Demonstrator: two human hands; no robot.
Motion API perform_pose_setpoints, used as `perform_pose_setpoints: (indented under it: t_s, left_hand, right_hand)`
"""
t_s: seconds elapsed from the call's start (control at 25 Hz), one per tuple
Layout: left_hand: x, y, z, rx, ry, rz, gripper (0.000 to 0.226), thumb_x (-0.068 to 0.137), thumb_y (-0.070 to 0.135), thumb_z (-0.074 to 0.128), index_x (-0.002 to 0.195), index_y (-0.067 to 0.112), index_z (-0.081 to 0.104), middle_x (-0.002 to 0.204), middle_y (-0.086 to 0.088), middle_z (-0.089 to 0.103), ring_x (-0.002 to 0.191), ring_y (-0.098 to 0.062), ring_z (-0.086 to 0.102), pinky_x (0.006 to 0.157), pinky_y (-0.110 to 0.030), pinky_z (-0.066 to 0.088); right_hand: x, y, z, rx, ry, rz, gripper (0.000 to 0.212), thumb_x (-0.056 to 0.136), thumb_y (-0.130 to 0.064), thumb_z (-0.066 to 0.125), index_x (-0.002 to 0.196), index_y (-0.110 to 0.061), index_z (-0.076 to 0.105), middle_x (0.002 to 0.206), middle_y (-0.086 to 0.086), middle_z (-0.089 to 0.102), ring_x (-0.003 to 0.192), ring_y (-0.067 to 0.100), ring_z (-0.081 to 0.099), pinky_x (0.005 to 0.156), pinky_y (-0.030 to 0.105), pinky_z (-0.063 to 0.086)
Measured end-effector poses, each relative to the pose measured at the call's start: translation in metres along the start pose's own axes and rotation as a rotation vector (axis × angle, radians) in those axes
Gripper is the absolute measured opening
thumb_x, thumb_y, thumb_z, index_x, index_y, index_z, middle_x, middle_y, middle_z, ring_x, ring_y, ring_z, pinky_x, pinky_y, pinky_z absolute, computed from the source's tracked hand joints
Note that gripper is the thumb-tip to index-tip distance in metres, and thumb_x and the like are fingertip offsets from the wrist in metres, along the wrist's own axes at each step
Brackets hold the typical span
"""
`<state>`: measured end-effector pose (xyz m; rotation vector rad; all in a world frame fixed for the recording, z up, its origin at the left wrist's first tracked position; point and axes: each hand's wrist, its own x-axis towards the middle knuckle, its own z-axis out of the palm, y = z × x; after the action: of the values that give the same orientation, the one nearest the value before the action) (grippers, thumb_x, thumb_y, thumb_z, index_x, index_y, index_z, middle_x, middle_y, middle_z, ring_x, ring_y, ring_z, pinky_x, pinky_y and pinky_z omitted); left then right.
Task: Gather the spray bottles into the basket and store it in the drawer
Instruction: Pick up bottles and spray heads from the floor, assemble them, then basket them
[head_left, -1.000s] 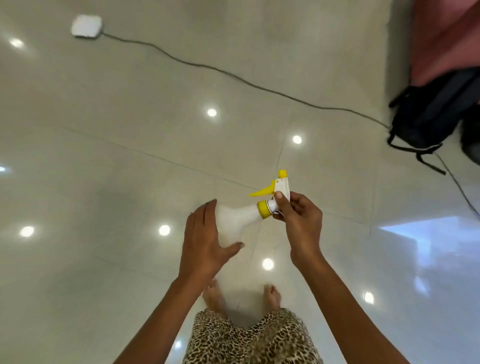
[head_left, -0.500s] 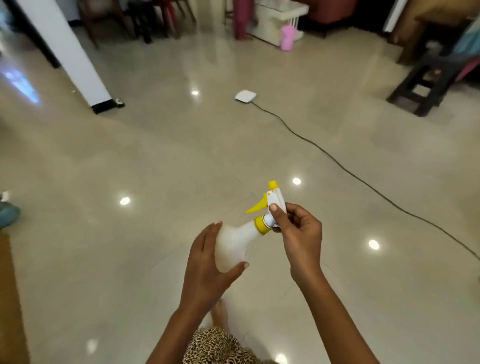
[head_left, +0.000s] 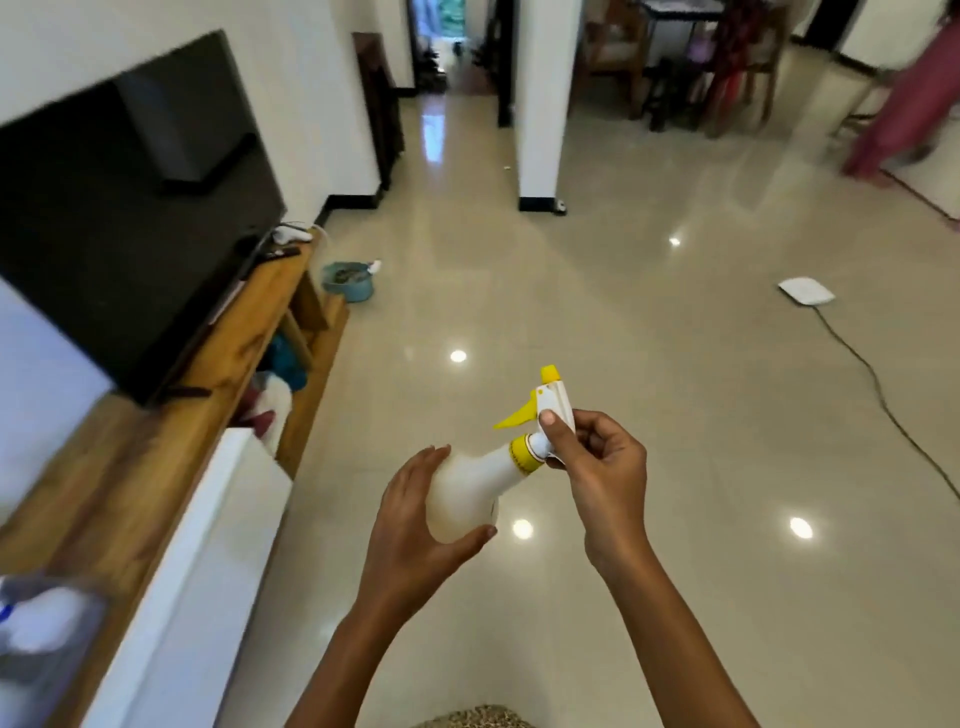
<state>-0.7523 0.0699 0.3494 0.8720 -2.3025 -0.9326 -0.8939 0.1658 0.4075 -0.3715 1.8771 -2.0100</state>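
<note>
I hold a white spray bottle (head_left: 470, 491) with a yellow trigger and nozzle in front of me, tilted with its head up and to the right. My left hand (head_left: 415, 530) cups the round body from the left and below. My right hand (head_left: 597, 467) pinches the white spray head and neck. At the bottom left a blurred clear container (head_left: 47, 634) with something white in it sits on the wooden TV unit (head_left: 156, 431). A white drawer front (head_left: 208, 561) stands out from that unit.
A large black TV (head_left: 135, 197) stands on the unit at the left. A blue bowl (head_left: 347, 280) sits on the floor beyond the unit. A white pad with a black cable (head_left: 805, 293) lies at the right. A white pillar (head_left: 540, 104) and chairs are farther back.
My view has swung up and to the left, from the bare floor to the TV unit and hallway. Both hands keep the same hold on the spray bottle.
</note>
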Motion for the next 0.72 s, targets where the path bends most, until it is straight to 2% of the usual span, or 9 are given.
perform_pose_setpoints:
  t_s: [0.16,0.24,0.28,0.4,0.52,0.6,0.72]
  left_hand:
    - [-0.019,-0.077,-0.092,0.027,0.162,-0.153,0.084,0.058,0.048,0.080,0.129,0.032,0.037,0.132,0.010,0.045,0.113,-0.010,0.047,0.089,-0.023,0.047]
    - [-0.036,-0.111,-0.136,0.035,0.231,-0.223,0.082,0.058,0.050,0.079,0.125,0.041,0.032,0.128,0.017,0.041,0.110,-0.005,0.044,0.085,-0.012,0.038]
    - [-0.042,-0.123,-0.152,0.044,0.248,-0.259,0.083,0.058,0.051,0.078,0.125,0.043,0.030,0.127,0.020,0.039,0.110,-0.004,0.043,0.086,-0.011,0.036]
    - [-0.074,-0.171,-0.210,0.069,0.358,-0.404,0.085,0.055,0.055,0.077,0.127,0.037,0.035,0.133,0.015,0.041,0.117,-0.008,0.043,0.093,-0.024,0.042]
    - [-0.102,-0.208,-0.250,0.070,0.483,-0.535,0.086,0.052,0.056,0.078,0.121,0.050,0.026,0.129,0.016,0.042,0.111,-0.004,0.042,0.087,-0.020,0.040]
    - [-0.116,-0.224,-0.266,0.058,0.553,-0.619,0.089,0.052,0.055,0.079,0.121,0.052,0.023,0.129,0.018,0.039,0.110,-0.002,0.040,0.088,-0.018,0.039]
    - [-0.128,-0.248,-0.283,0.049,0.624,-0.769,0.096,0.056,0.055,0.078,0.135,0.038,0.026,0.143,0.011,0.035,0.122,-0.009,0.039,0.099,-0.029,0.043]
  right_hand:
    - [-0.029,0.013,0.128,-0.016,-0.252,0.035,0.009,0.076,-0.025,0.074,0.076,-0.018,0.069,0.073,0.010,0.066,0.068,0.020,0.060,0.075,0.047,0.056]
    - [-0.051,0.024,0.188,-0.021,-0.365,0.048,0.006,0.076,-0.024,0.073,0.075,-0.020,0.069,0.072,0.008,0.066,0.069,0.019,0.060,0.075,0.047,0.056]
    - [-0.059,0.028,0.209,-0.024,-0.408,0.045,0.005,0.076,-0.024,0.073,0.075,-0.021,0.069,0.073,0.007,0.067,0.069,0.019,0.060,0.074,0.046,0.056]
    - [-0.097,0.042,0.290,-0.059,-0.621,0.036,0.008,0.076,-0.026,0.073,0.080,-0.020,0.070,0.077,0.003,0.071,0.074,0.019,0.065,0.072,0.038,0.058]
    - [-0.133,0.050,0.356,-0.095,-0.811,0.059,0.015,0.075,-0.028,0.073,0.086,-0.018,0.070,0.082,0.004,0.072,0.079,0.018,0.067,0.071,0.032,0.058]
    - [-0.151,0.056,0.391,-0.123,-0.911,0.056,0.018,0.075,-0.029,0.072,0.090,-0.019,0.069,0.088,0.003,0.072,0.083,0.018,0.067,0.071,0.028,0.057]
    - [-0.170,0.066,0.435,-0.173,-1.059,0.017,0.022,0.072,-0.034,0.070,0.091,-0.023,0.067,0.089,-0.003,0.071,0.081,0.010,0.068,0.066,0.019,0.056]
